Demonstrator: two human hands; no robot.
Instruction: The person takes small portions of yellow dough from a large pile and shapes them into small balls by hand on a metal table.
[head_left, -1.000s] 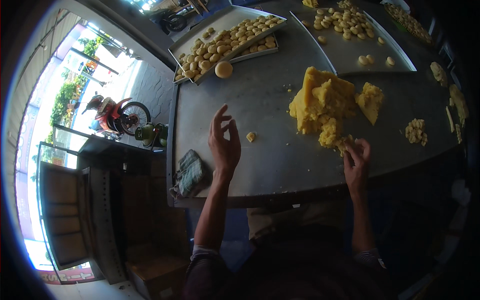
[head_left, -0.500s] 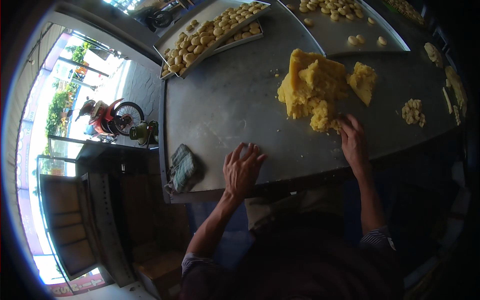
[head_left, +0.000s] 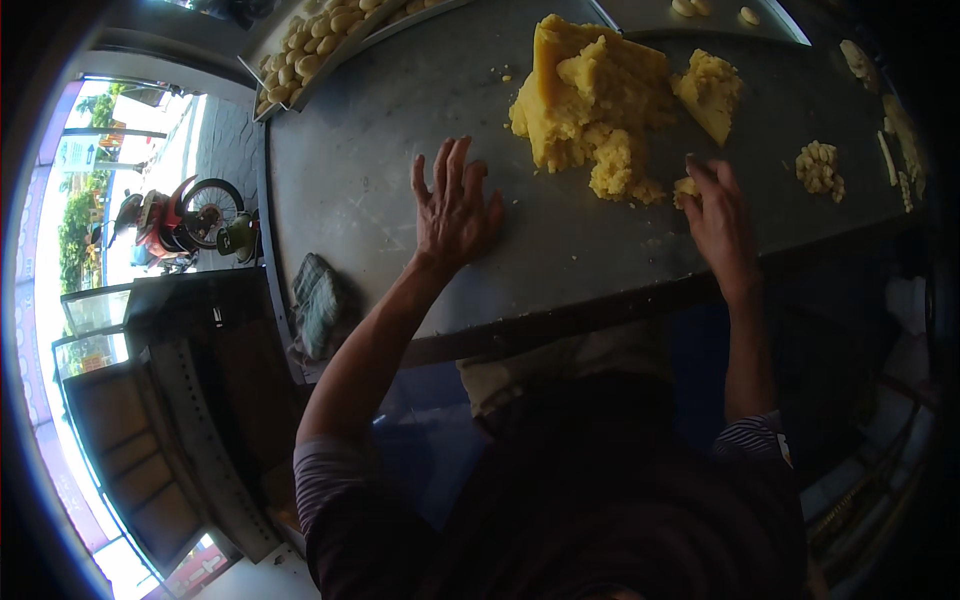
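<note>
My left hand has its fingers spread over the bare metal table, left of a large, crumbly mound of yellow dough-like mass. Nothing shows held in it, though its palm is hidden. My right hand has thumb and fingers closed on a small yellow lump just right of the mound's loose front edge. A separate yellow chunk lies behind that hand. Farther right is a cluster of small pale pieces.
A tray of round pale balls stands at back left, another tray at back right. A folded checked cloth lies at the near-left corner. Beyond the left edge are a red motorbike and a green gas cylinder.
My left hand has come down flatter on the table. A pale ball seen near the left tray no longer shows. My right hand has drawn a small lump away from the mound. The view has shifted.
</note>
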